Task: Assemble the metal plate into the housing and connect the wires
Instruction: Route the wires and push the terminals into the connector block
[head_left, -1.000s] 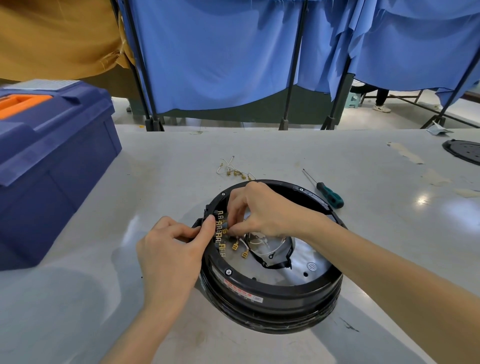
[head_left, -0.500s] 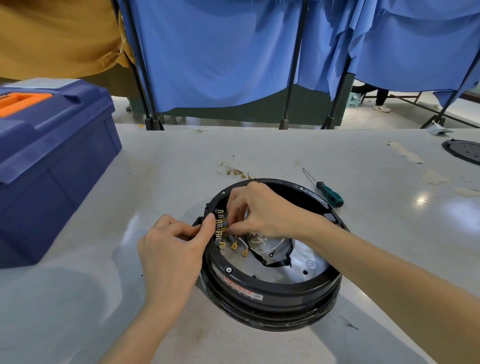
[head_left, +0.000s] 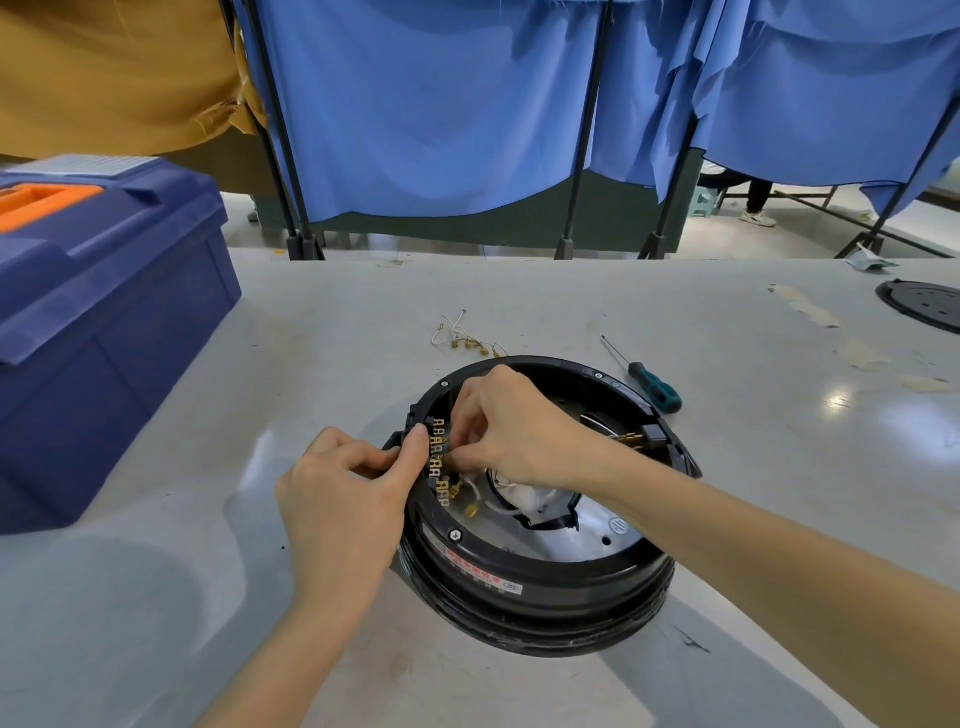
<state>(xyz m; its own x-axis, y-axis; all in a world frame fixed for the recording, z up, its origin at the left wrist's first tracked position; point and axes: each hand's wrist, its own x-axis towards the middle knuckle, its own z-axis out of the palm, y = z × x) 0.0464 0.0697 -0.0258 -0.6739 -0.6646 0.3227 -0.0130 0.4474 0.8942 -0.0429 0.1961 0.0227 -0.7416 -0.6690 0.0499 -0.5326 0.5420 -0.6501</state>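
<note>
A round black housing (head_left: 540, 577) lies on the table with a shiny metal plate (head_left: 587, 540) seated inside it. A row of brass terminals (head_left: 439, 462) runs along its left inner rim, and white wires (head_left: 498, 506) with brass connectors trail from the centre. My left hand (head_left: 343, 499) grips the housing's left rim beside the terminals, thumb on the rim. My right hand (head_left: 514, 426) reaches in from the right and pinches a wire connector at the terminal row; the connector itself is mostly hidden by my fingers.
A blue toolbox (head_left: 98, 322) with an orange handle stands at the left. Loose wires with brass connectors (head_left: 467, 338) lie behind the housing. A green-handled screwdriver (head_left: 649, 384) lies to its right. A black round part (head_left: 924, 306) sits at the far right edge.
Both hands stay at the terminal row with only slight finger movement of the right hand. The housing has not visibly moved.
</note>
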